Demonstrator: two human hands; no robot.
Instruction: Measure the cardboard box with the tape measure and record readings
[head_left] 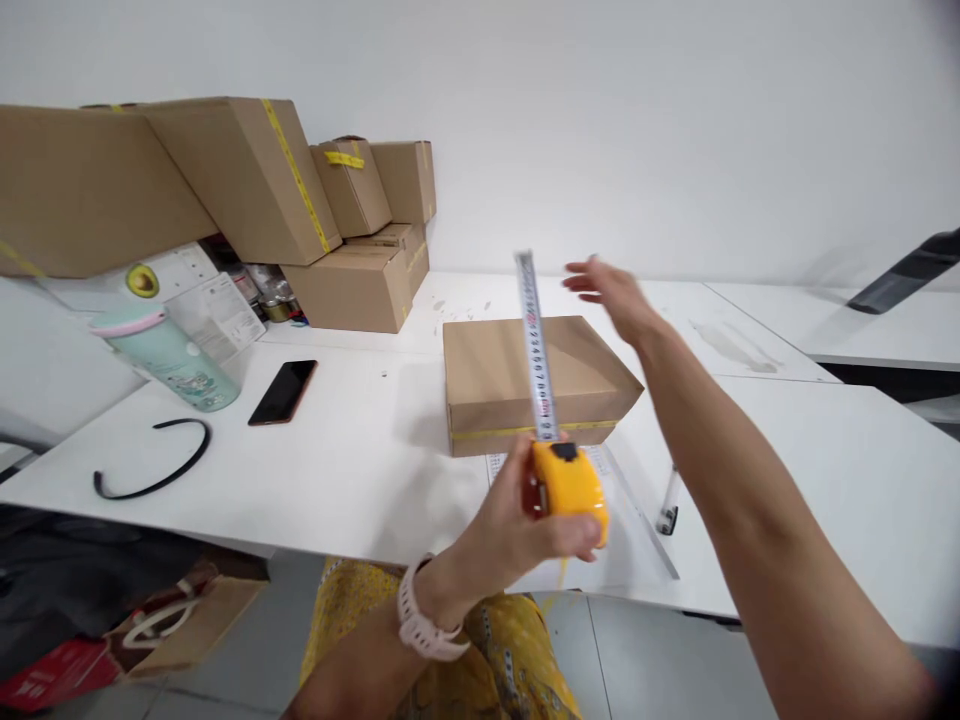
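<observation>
Two hands show: the left [506,530] is wrapped around the tape [574,490], while the right [619,300], beyond the grip and to its right, is open and holds nothing. From the grip, the blade [536,350] runs forward over the box [484,370]; whether they touch, I cannot tell. Good handling likely means a firm case, a straight, unbuckled blade and free fingers steadying its tip.
</observation>
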